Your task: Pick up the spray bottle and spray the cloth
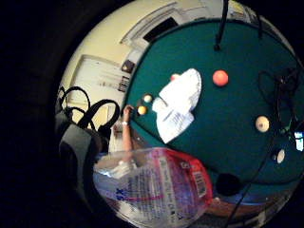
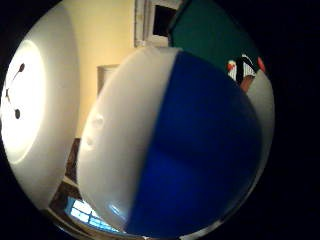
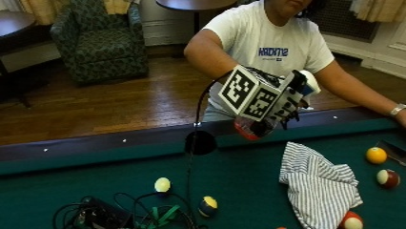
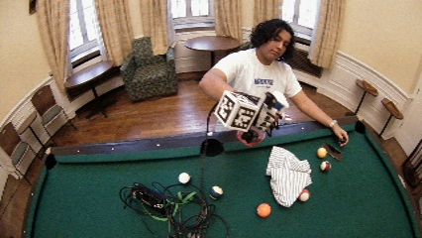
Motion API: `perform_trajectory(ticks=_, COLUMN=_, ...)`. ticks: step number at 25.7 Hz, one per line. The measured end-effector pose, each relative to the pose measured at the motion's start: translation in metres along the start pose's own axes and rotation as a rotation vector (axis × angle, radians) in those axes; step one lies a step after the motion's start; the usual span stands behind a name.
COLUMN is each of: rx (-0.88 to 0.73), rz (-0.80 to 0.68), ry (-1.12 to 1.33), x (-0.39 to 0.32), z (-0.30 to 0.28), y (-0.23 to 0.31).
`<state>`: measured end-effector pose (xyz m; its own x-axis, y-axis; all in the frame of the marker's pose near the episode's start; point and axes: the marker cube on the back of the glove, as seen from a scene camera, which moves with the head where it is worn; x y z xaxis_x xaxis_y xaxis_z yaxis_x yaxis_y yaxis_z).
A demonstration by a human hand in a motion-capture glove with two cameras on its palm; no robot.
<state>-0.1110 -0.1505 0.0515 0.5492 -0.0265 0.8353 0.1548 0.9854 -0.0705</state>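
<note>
My gloved right hand [image 3: 285, 107] grips the spray bottle [image 3: 250, 128] and holds it in the air over the near rail of the green pool table [image 3: 76, 191]. The bottle's clear, red-labelled body [image 1: 156, 190] lies close under the palm. Its white and blue sprayer head [image 2: 170, 145] fills the thumb side view. The striped white cloth [image 3: 320, 183] lies crumpled on the felt, below the bottle and a little to its right, apart from it. From the palm, the cloth [image 1: 178, 104] shows beyond the bottle.
Billiard balls lie around the cloth: a yellow one [image 3: 376, 155], a red-striped one [image 3: 388, 178] and one at the cloth's lower edge [image 3: 350, 220]. Two more balls [image 3: 162, 184] sit near a tangle of cables [image 3: 120, 214]. A black disc on a thin stand [image 3: 201, 142] stands beside the bottle.
</note>
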Motion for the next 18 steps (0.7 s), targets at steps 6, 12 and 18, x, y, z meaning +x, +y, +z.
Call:
perform_trajectory(ticks=6, rx=-0.130, rz=0.128, ry=0.143, x=0.024, z=0.039, y=-0.008)
perform_trajectory(ticks=12, rx=-0.242, rz=0.273, ry=0.293, x=0.058, z=0.074, y=-0.009)
perform_trajectory(ticks=18, rx=-0.382, rz=0.379, ry=0.423, x=0.090, z=0.099, y=-0.002)
